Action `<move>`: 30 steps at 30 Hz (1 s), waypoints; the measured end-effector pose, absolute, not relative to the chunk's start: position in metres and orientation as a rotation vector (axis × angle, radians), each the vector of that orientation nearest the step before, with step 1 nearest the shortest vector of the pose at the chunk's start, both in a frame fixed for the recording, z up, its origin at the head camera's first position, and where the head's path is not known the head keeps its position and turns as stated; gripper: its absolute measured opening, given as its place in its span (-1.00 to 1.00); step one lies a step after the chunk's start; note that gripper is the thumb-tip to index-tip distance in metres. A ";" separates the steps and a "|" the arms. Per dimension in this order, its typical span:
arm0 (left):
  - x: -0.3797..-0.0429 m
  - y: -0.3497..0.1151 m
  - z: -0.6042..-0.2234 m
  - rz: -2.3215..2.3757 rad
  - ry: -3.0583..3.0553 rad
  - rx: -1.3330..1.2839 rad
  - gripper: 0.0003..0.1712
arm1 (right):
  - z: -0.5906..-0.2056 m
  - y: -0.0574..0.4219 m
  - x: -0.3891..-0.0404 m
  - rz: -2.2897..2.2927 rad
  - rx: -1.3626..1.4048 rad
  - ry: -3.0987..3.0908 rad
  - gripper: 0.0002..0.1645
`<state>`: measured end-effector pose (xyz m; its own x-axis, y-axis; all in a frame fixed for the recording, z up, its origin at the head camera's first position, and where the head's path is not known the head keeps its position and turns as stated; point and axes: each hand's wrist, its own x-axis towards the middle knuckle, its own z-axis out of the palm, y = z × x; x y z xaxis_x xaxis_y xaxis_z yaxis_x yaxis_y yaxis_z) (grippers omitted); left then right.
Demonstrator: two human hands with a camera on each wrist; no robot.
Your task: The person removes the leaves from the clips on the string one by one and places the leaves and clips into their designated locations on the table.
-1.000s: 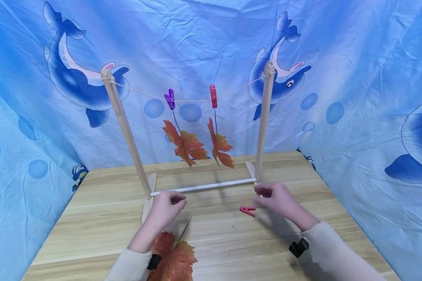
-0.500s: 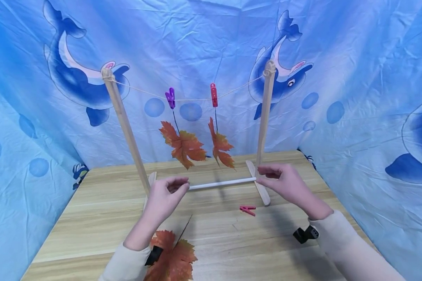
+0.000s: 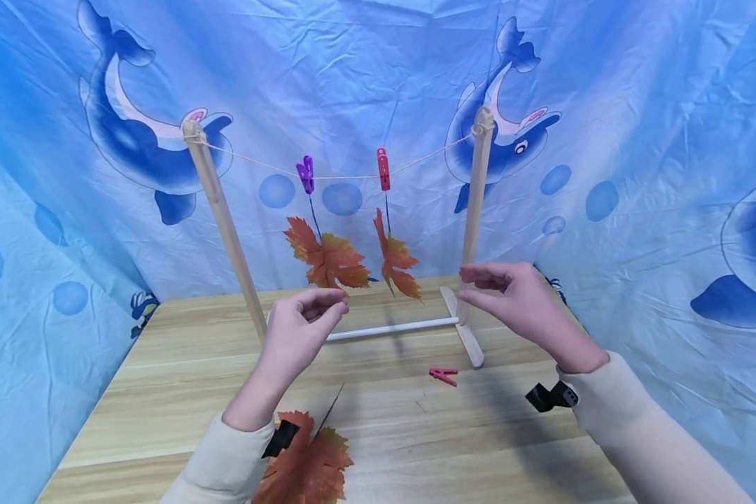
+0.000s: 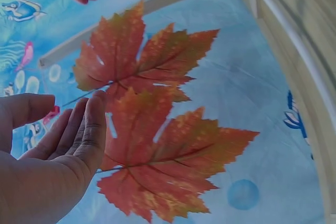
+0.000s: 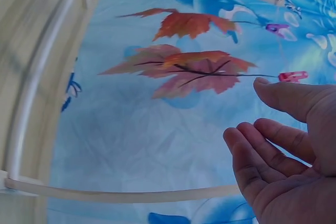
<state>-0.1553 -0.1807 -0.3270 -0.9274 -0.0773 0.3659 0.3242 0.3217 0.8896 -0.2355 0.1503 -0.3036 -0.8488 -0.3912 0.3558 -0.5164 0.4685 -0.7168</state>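
Two orange-red maple leaves hang by their stems from a string between wooden posts. The left leaf (image 3: pixel 329 260) is clipped by a purple clothespin (image 3: pixel 305 175), the right leaf (image 3: pixel 398 264) by a red clothespin (image 3: pixel 383 170). My left hand (image 3: pixel 299 325) is raised in front of the left leaf, fingers loosely bent, with nothing in it. Beside the right post (image 3: pixel 476 203) my right hand (image 3: pixel 516 304) hovers, its thumb and fingers apart and holding nothing. A third maple leaf (image 3: pixel 309 465) lies on the table under my left forearm, partly hidden by it.
A pink clothespin (image 3: pixel 444 376) lies on the wooden table (image 3: pixel 390 427). The white rod (image 3: pixel 397 327) joins the feet of the left post (image 3: pixel 223 224) and the right post. Blue dolphin-printed cloth (image 3: pixel 365 84) surrounds the table.
Both hands have risen from low over the table, near the rod, to the height of the hanging leaves' lower parts. The left leaf has swung slightly. The pink clothespin stays put.
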 end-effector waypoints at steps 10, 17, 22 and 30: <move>-0.164 -0.170 -0.302 -1.691 -2.245 -0.236 -0.75 | -0.269 0.138 -0.237 1.371 0.900 -2.453 -0.57; -0.175 -0.165 -0.290 -1.698 -2.227 -0.310 -0.74 | -0.247 0.127 -0.241 1.337 0.950 -2.437 -0.55; -0.181 -0.159 -0.279 -1.698 -2.241 -0.308 -0.75 | -0.233 0.119 -0.247 1.340 0.960 -2.422 -0.55; -0.196 -0.152 -0.264 -1.669 -2.229 -0.315 -0.75 | -0.212 0.104 -0.252 1.346 0.965 -2.420 -0.53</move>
